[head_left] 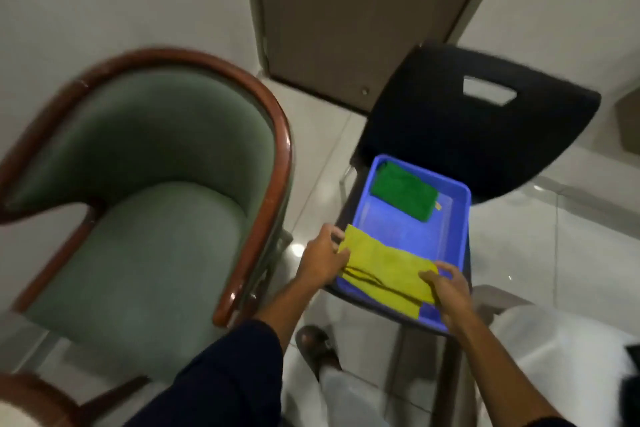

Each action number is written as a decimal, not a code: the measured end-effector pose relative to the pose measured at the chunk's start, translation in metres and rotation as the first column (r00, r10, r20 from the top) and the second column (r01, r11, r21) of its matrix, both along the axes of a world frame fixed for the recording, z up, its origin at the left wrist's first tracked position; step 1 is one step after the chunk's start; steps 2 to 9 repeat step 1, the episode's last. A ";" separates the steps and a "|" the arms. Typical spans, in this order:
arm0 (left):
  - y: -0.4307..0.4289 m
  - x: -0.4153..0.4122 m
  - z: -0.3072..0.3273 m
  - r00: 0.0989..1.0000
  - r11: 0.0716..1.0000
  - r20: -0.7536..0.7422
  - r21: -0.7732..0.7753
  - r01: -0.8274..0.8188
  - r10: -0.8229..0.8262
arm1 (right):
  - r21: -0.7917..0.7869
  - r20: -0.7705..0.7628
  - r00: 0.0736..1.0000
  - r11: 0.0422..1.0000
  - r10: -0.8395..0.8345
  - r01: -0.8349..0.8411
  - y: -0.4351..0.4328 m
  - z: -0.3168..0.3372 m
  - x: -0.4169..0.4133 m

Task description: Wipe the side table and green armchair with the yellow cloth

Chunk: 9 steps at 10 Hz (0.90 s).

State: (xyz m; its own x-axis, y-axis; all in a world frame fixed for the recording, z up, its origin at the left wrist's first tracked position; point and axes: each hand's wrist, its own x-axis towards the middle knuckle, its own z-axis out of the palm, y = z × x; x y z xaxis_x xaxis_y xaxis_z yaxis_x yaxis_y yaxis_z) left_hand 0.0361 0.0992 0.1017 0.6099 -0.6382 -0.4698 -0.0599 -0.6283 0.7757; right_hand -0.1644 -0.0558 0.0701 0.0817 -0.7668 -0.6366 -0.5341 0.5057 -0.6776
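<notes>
A folded yellow cloth (pixel 384 267) lies across the near end of a blue plastic tray (pixel 415 229). My left hand (pixel 323 258) grips the cloth's left edge. On its right end rests my right hand (pixel 446 291), fingers pinching the fabric. The green armchair (pixel 145 191) with a brown wooden frame fills the left of the view, its seat bare. A rounded brown wooden edge (pixel 31 395) shows at the bottom left corner; I cannot tell whether it is the side table.
The tray sits on the seat of a black plastic chair (pixel 460 121) to the right of the armchair. A folded green cloth (pixel 403 191) lies at the tray's far end. A brown door (pixel 356 14) stands behind. My shoe (pixel 317 347) is on the glossy tiled floor.
</notes>
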 end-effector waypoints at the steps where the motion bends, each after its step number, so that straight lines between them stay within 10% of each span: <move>1: -0.026 -0.021 -0.030 0.990 0.989 0.060 0.073 0.125 -0.130 | -0.058 -0.213 0.972 0.991 0.102 -0.117 -0.023 -0.026 -0.013; 9: -0.026 -0.021 -0.030 0.990 0.989 0.060 0.073 0.125 -0.130 | -0.058 -0.213 0.972 0.991 0.102 -0.117 -0.023 -0.026 -0.013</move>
